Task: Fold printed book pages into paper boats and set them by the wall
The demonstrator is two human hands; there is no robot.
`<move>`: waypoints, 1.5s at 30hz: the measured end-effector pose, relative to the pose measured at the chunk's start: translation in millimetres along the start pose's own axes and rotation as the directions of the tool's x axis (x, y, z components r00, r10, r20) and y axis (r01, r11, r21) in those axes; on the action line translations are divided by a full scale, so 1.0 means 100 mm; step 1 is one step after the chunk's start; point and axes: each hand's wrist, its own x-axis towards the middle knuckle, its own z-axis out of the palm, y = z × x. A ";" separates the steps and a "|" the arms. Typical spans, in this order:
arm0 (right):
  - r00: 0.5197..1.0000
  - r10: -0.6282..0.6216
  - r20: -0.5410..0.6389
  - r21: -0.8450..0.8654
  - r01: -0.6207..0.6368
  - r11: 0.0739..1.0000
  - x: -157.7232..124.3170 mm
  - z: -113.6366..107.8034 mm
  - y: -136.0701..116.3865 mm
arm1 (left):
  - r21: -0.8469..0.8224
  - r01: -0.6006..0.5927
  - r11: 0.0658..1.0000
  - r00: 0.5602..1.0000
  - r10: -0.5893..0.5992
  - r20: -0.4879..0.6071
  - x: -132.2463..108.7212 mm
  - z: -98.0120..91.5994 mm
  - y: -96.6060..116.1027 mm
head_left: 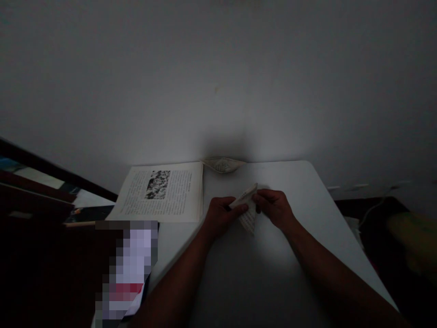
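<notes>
A small folded piece of printed paper [248, 219], creased into a pointed shape, is held just above the table between both hands. My left hand [221, 215] grips its left side, the thumb lying across the front. At the upper right edge, the fingers of my right hand [275, 206] pinch the paper near its raised tip. Beyond the hands, a folded paper boat [223, 165] made of printed paper rests against the wall at the back of the table.
A stack of printed pages [180, 196] with a black-and-white picture lies on the left of the white table [290, 177]. A pixelated bright screen-like object [136, 259] is at the lower left. The wall [218, 91] borders the table's back edge.
</notes>
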 end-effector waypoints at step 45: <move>0.992 0.087 -0.094 0.328 -0.052 0.943 0.07 -0.03 0.13 | -0.185 0.098 0.978 0.989 -0.074 0.131 0.03 -0.01 -0.03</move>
